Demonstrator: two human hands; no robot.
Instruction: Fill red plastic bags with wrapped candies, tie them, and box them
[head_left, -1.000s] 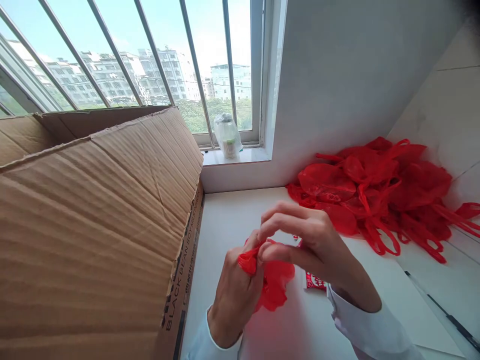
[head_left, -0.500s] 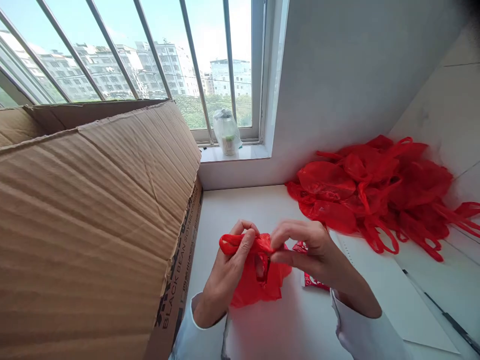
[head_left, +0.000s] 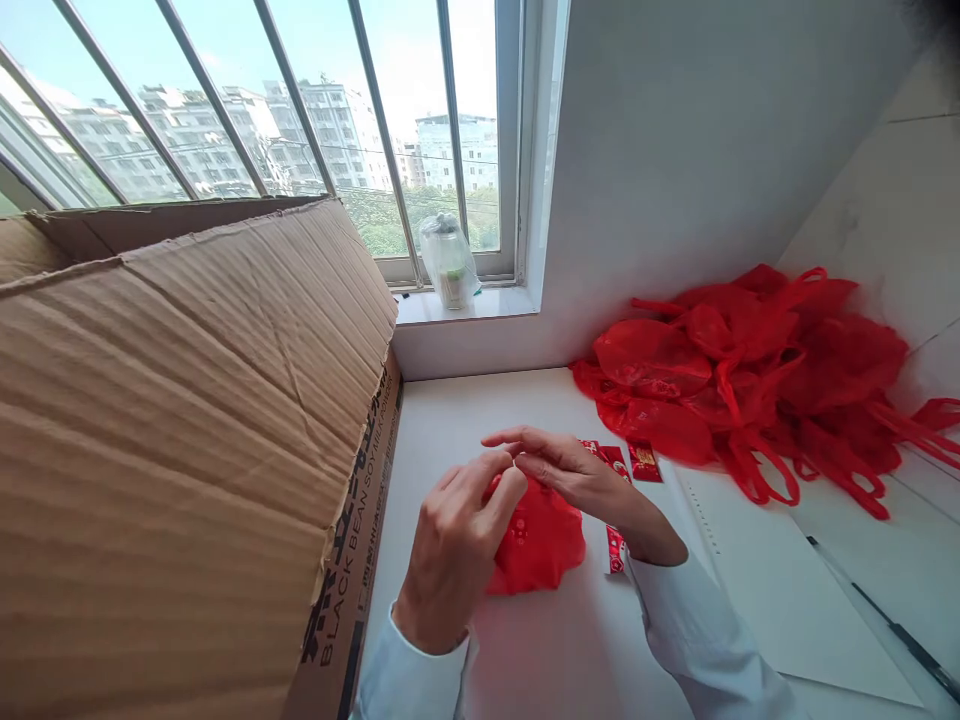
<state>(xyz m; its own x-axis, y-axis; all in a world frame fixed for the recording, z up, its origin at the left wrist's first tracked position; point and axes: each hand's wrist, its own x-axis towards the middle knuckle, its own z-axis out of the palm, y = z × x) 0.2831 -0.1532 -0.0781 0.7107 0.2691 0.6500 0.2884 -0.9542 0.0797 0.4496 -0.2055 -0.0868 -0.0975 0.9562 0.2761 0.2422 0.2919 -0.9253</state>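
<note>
A red plastic bag (head_left: pixel 544 545) lies bunched on the white tabletop, its top hidden beneath my fingers. My left hand (head_left: pixel 461 535) is closed, thumb and fingers pinched at the bag's upper left side. Over the bag's top reaches my right hand (head_left: pixel 574 475), fingers stretched out and touching the left fingertips. No part of the bag shows between the right fingers. Just beyond the right hand and wrist lie several small red packets (head_left: pixel 645 463), partly covered by that arm.
At left stands a large open cardboard box (head_left: pixel 225 400). A heap of red plastic bags (head_left: pixel 750 370) lies at the back right. Nearer are white paper (head_left: pixel 795 600) and a black pen (head_left: pixel 911 640). A bagged jar (head_left: pixel 450 265) sits on the windowsill.
The bag's looped handle, visible before in my left hand, is now hidden. My left hand has turned over, knuckles up. My right hand has moved left, its pinch loosened into stretched fingers.
</note>
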